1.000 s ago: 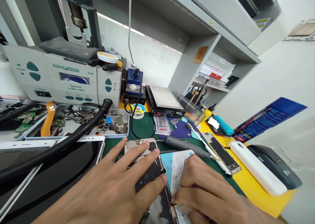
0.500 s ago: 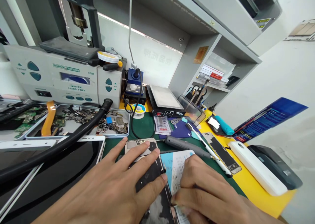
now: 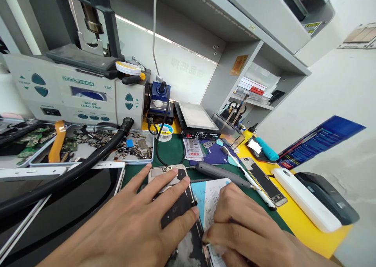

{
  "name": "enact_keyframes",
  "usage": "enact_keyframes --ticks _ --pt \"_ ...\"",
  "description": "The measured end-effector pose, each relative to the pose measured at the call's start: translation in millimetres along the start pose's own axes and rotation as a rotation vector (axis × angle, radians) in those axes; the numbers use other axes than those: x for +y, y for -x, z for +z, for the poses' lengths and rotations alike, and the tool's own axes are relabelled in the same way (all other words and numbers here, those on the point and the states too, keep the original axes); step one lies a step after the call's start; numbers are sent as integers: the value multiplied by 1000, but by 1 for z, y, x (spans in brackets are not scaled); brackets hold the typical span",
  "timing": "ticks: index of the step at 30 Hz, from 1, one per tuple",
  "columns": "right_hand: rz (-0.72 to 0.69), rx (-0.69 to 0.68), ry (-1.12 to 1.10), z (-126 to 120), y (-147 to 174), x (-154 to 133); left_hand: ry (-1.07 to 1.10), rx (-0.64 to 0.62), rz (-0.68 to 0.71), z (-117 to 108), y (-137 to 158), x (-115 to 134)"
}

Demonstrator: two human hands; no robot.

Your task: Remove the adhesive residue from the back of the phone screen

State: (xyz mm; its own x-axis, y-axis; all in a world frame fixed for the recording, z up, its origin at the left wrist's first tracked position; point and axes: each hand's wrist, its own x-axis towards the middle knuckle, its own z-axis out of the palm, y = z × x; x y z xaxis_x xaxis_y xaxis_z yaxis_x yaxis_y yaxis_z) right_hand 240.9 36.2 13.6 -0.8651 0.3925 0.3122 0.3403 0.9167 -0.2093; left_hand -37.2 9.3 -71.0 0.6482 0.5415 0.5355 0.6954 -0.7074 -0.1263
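My left hand (image 3: 147, 212) lies spread over an opened smartphone (image 3: 176, 216), its fingers and thumb resting on the phone's upper part. Black film and grey patches cover the phone's inner face; a camera hole shows at its top end. Against the phone's right edge is my right hand (image 3: 243, 224), closed, thumb and fingertips pinched at the rim. Whatever they pinch is hidden. Under the right hand lies a blue and white printed booklet (image 3: 205, 200).
A grey-handled tool (image 3: 223, 173) and a white brush (image 3: 249, 177) lie beyond the booklet. At left are white-framed tablets (image 3: 88, 196), a black hose (image 3: 96, 157), a parts tray (image 3: 152, 157) and a hot-air station (image 3: 88, 91). A heating plate (image 3: 196, 116) stands behind.
Both hands keep nearly the same pose on the phone. The whole view has shifted very slightly.
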Motion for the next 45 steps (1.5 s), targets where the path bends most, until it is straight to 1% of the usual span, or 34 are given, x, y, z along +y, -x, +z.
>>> enact_keyframes --ticks 8,15,21,27,31,34,36,38,40,42,45 --pt "5 14 0 0 2 0 117 3 -43 1 1 0" --pt "1 -12 3 1 1 -1 93 -36 -41 2 5 3" --pt "1 -15 8 1 -1 0 96 -13 -46 5 4 4" --pt "8 -21 21 -1 2 -1 113 -32 -55 1 4 3" --pt "9 0 29 -2 1 -2 131 -52 -50 -2 3 1" --pt "14 11 -38 0 2 -1 125 -34 -49 -1 0 0" --pt "27 78 -144 3 3 1 125 -3 -57 0 -2 -1" --pt "63 172 -259 5 4 5 141 16 -66 0 -4 -2" --pt "119 230 -342 6 4 8 185 -1 -66 -3 -5 -2" --pt "205 248 -403 4 3 12 218 -35 -64 -8 -3 -2" --pt "382 234 -501 -1 1 16 149 -103 -90 -21 2 0"
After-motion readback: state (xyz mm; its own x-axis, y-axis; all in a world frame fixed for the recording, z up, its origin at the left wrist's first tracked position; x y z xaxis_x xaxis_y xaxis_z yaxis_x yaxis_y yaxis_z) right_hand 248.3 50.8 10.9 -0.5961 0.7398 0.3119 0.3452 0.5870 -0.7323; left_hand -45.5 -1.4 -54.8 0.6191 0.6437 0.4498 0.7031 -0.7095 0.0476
